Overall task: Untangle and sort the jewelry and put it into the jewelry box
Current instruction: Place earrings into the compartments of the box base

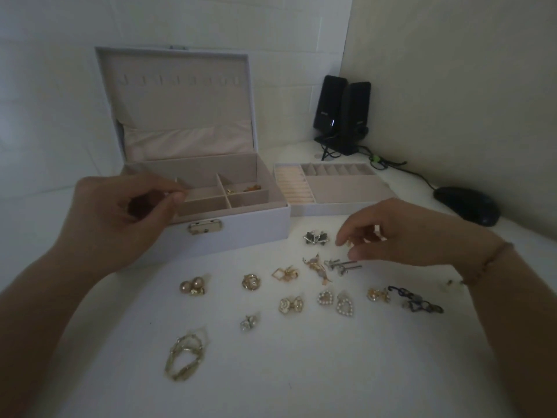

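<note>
The white jewelry box (241,227) stands open, and some gold pieces (241,188) lie in its back right compartment. My left hand (126,218) hovers over the box's left compartments, thumb and forefinger pinched on a tiny piece that I can barely see. My right hand (401,233) is low over the table to the right of the box, its fingertips closing on a small gold earring (348,243). Beside it lie a dark bow earring (316,238) and silver studs (342,265). Heart earrings (336,301), pearl earrings (193,286) and a gold chain (185,356) are spread across the white table.
The box's removed tray (340,203) with ring rolls and small slots sits right of the box. A dark chain piece (417,303) lies near my right wrist. Two black speakers (340,110), cables and a black mouse (465,205) occupy the back right corner by the wall.
</note>
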{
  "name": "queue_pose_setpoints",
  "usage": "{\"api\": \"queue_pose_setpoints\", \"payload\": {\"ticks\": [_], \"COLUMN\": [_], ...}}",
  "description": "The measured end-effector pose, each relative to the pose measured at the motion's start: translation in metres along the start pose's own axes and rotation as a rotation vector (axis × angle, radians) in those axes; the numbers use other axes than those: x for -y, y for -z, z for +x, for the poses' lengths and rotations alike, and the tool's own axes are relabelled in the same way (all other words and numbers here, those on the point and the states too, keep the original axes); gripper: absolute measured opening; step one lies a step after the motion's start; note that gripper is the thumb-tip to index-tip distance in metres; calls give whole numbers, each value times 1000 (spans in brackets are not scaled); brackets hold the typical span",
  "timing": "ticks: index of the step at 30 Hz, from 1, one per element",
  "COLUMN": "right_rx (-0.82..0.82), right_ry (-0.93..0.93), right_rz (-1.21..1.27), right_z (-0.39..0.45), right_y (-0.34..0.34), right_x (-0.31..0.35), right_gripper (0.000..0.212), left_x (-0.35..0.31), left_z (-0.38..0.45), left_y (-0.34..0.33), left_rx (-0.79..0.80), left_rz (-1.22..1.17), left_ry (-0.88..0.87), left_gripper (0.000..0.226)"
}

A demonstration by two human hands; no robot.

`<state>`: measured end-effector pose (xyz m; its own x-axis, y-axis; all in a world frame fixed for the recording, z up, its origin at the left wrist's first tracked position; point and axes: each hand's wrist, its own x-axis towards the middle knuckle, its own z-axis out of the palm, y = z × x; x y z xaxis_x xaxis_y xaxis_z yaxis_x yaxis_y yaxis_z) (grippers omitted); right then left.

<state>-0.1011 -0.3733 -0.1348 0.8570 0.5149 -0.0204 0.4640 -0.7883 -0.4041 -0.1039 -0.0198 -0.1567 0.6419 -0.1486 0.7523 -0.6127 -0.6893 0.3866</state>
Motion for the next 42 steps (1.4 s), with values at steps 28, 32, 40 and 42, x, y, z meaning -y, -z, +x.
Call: {"api": "queue_pose_setpoints", "payload": {"ticks": [28, 32, 40, 42], "right_rx": [-101, -159, -196, -190], "right_ry": [195, 221, 238, 223], "right_rz": [-138, -140, -74, -74], "right_z": [12, 16, 13, 12], "right_y": [-26, -31, -30, -30], "right_x": [28, 34, 35, 35], "right_gripper": [6, 12, 23, 25], "left_x": [5, 6, 4, 4], "left_z": [1, 1, 1, 1], "left_y": [-2, -1, -2, -1], "left_rx": [-26, -4, -18, -9], "left_rz": [-80, -81, -40, -37], "left_ry": [-12, -8, 7, 2], "left_gripper": [7, 11, 12, 12]}}
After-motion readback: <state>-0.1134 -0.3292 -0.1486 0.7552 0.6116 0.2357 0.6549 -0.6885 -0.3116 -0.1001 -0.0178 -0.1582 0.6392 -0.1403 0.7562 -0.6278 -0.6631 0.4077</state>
